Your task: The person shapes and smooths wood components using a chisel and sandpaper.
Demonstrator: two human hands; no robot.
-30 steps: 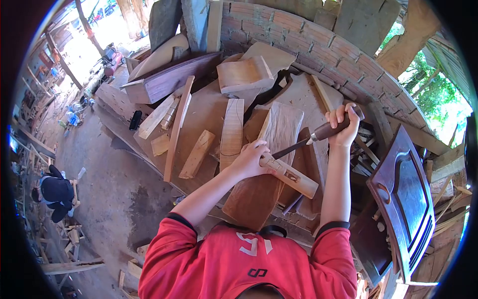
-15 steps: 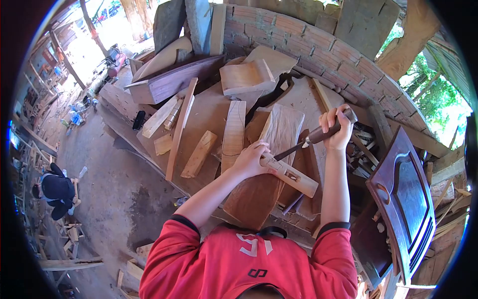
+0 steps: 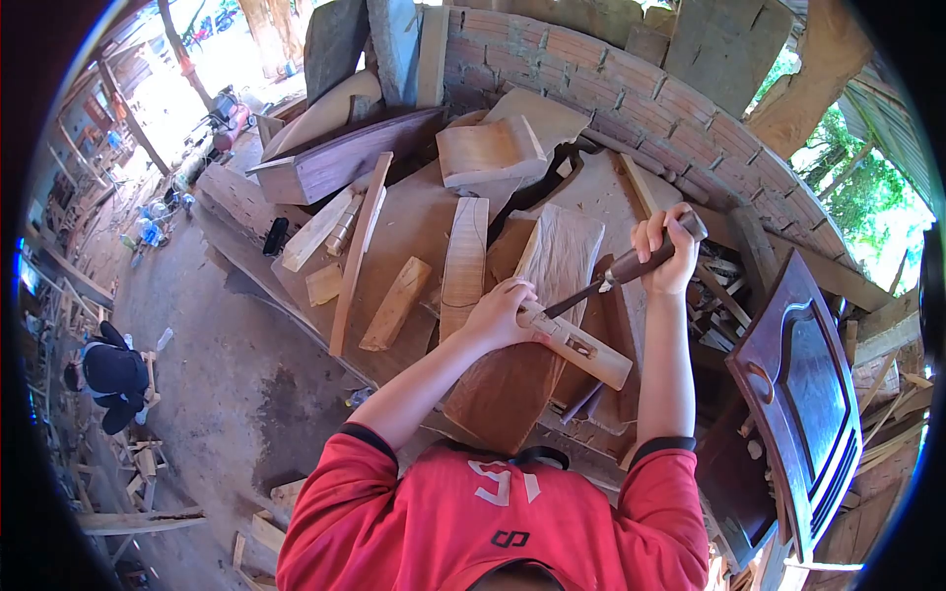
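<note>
We're gripping brown-handled, dark-bladed chisel (image 3: 633, 264) w/ R hand (image 3: 666, 252), fingers curled, & pinching pale, notched wood bar (image 3: 594, 361) w/ L hand (image 3: 500, 314).

The left forearm (image 3: 419, 379), bare, slants forward and inward over the near edge of the bench (image 3: 412, 222). The left hand (image 3: 501, 313) is above the bench's middle, its back facing up and its fingers bent round in a grip. The right forearm (image 3: 666, 364), also bare, points almost straight ahead toward the bench's right edge. The right hand (image 3: 667, 254) is farther from the near edge than the left, its wrist nearly in line with the forearm, fingers curled tight like a fist.
</note>
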